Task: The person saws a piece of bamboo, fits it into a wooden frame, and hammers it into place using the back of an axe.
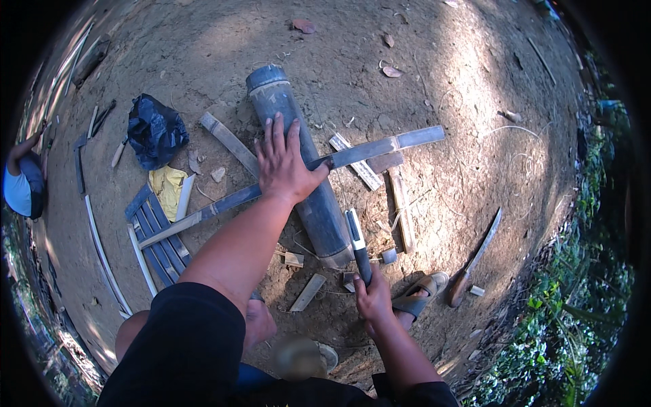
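A thick dark bamboo log (312,203) lies on the ground in front of me. A long bamboo slat (380,148) crosses over it, slanting from lower left to upper right. My left hand (286,163) rests flat over the log and slat, fingers stretched and apart, thumb along the slat. In my right hand (374,298), fingers are wrapped round the black grip of a tool (355,234) with a silver upper part; its exact kind is unclear. The tool points away from me beside the log's near end, apart from the slat.
Another slat (230,142) lies beside the log. A slatted bamboo piece (159,237), a yellow packet (167,186) and a black plastic bag (156,132) are at left. A long knife (478,254) lies near my sandalled foot (419,295). A person (26,180) is at far left.
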Demonstrator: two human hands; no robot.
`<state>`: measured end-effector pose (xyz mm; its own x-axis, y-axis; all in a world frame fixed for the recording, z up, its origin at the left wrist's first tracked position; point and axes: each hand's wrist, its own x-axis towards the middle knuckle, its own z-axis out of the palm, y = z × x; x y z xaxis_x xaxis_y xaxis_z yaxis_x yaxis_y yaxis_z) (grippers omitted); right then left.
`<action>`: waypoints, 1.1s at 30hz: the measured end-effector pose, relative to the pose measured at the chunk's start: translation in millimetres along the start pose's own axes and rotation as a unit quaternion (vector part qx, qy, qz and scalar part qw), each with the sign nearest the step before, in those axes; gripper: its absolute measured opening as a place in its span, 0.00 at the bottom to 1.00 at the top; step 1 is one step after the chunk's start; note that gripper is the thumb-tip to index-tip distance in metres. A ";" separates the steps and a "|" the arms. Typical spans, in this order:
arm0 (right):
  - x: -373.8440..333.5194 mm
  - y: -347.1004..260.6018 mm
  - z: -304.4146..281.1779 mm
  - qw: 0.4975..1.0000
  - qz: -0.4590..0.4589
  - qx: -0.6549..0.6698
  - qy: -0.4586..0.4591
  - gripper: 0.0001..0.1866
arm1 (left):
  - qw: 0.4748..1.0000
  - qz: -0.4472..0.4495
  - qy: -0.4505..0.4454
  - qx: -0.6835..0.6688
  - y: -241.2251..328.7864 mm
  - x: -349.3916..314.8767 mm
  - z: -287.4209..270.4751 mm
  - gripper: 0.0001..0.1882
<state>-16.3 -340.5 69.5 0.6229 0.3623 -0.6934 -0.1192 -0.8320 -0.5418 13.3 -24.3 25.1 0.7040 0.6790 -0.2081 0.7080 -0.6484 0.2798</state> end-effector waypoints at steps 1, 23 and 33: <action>-0.4 -1.6 1.1 1.000 0.010 0.001 -0.003 0.19 | 1.000 -0.001 -0.001 0.000 0.0 0.1 -0.6 0.61; 0.1 7.8 -8.0 0.999 -0.019 -0.048 0.008 0.19 | 1.000 -0.019 0.012 0.000 8.9 -1.2 -4.6 0.57; 7.2 6.1 -3.3 0.999 -0.016 -0.032 -0.007 0.18 | 1.000 -0.008 0.024 0.004 7.5 -1.3 -3.6 0.56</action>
<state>-10.0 -344.3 62.7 0.6145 0.3951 -0.6828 -0.0492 -0.8447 -0.5330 17.4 -28.8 30.8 0.6898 0.7044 -0.1673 0.7192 -0.6403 0.2696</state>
